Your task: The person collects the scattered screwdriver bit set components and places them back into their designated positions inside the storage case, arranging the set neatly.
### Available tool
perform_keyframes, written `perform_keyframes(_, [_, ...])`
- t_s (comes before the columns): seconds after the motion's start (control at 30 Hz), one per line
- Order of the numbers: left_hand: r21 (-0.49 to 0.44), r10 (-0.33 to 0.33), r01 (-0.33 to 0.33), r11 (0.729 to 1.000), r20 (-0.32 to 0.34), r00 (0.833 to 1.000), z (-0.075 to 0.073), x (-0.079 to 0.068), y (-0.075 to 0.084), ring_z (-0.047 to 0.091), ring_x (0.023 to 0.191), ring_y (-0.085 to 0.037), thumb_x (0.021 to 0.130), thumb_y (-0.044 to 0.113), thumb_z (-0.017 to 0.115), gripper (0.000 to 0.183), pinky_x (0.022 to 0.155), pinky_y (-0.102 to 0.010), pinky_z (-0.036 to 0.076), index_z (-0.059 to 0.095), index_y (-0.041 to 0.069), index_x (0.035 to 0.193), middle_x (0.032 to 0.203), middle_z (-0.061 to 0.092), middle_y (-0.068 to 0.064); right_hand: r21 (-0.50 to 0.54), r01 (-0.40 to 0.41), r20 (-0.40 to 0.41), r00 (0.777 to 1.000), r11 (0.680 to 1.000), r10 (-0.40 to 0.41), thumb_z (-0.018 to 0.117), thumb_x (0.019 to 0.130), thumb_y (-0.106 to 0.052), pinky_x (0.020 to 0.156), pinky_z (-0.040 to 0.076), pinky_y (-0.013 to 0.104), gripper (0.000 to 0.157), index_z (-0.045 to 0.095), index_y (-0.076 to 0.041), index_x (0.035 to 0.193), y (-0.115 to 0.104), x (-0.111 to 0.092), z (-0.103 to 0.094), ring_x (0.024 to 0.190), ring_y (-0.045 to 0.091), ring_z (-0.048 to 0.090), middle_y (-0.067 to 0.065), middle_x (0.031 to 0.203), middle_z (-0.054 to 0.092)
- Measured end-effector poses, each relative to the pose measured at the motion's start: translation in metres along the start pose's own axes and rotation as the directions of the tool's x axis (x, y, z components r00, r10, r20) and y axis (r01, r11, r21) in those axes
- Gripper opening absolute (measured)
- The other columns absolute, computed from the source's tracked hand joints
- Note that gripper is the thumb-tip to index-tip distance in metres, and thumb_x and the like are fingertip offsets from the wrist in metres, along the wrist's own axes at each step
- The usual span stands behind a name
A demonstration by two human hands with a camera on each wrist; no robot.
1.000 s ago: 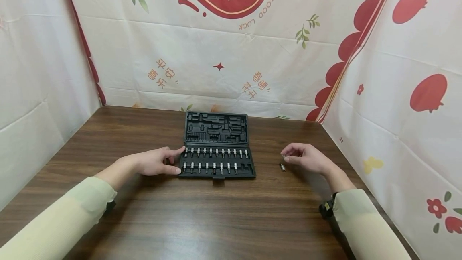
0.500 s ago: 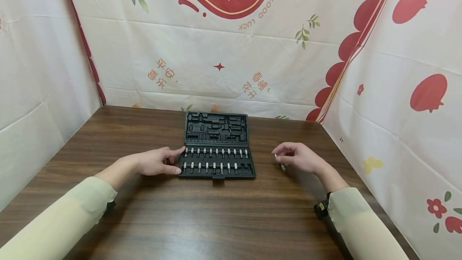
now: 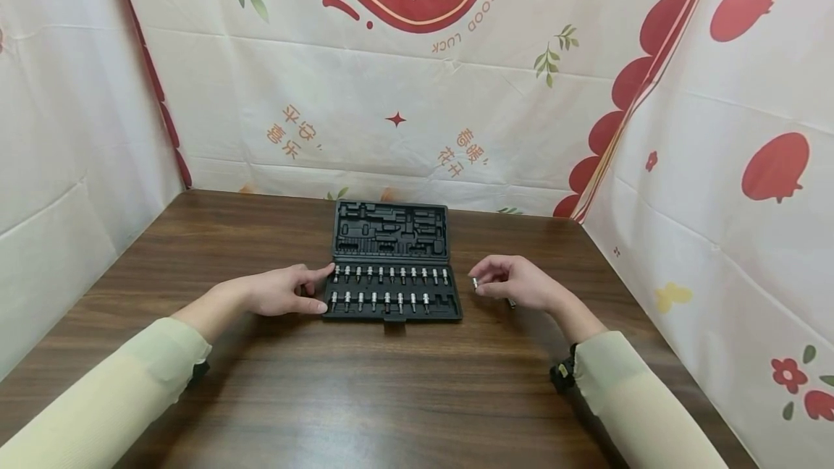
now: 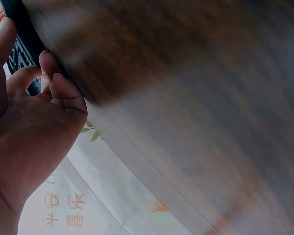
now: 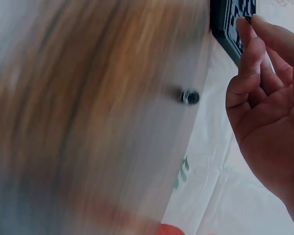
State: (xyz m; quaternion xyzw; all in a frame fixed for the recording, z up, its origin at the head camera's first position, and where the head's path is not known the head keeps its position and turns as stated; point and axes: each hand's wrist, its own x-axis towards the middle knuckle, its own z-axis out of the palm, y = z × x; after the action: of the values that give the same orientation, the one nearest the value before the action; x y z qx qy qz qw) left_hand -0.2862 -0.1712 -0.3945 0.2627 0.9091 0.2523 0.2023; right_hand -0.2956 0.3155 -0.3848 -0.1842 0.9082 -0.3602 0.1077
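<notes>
An open black socket case [image 3: 417,318] lies on the table, with two rows of silver bit sockets [image 3: 387,301] in its tray. Bare slots show at the right end of the front row. My left hand [image 3: 280,292] touches the case's left edge with straight thumb and index finger, the other fingers bent. To the right of the case, my right hand [image 3: 515,282] pinches a small silver bit socket [image 3: 475,283] between thumb and fingertips. A second bit socket [image 5: 190,96] lies on the table, partly hidden behind the right hand in the head view.
The case's moulded lid [image 3: 391,207] stands raised at the back. A brown wooden table [image 3: 365,396] carries everything. Printed white cloth [image 3: 365,143] hangs behind it and along both sides.
My right hand has moved left toward the case with the pinched bit socket, away from the one on the table. The left hand and the case have stayed put.
</notes>
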Motion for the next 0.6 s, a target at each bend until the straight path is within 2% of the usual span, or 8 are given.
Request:
perform_keyframes(0.17, [0.001,0.010,-0.010,1.000,0.001,1.000,0.000,0.000,0.000,0.055,0.103,-0.022,0.106,0.049,0.072,0.089,0.092,-0.041,0.046,0.029,0.014,0.175,0.127,0.059,-0.013,-0.018,0.018,0.006,1.000,1.000,-0.018,0.083,0.100,-0.018,0.076,0.053,0.030,0.025,0.078,-0.010,0.124,-0.008,0.006,0.009,0.093,0.018,0.069,0.001,0.104,0.080])
perform_keyframes(0.6, [-0.006,0.009,-0.009,1.000,0.003,1.000,0.000,-0.001,0.001,0.055,0.102,-0.022,0.106,0.049,0.072,0.089,0.091,-0.040,0.046,0.029,0.014,0.175,0.126,0.059,-0.013,-0.018,0.052,0.035,0.998,0.998,-0.051,0.083,0.100,-0.018,0.079,0.054,0.031,0.022,0.078,-0.011,0.120,-0.021,0.019,0.024,0.092,0.016,0.070,0.000,0.102,0.080])
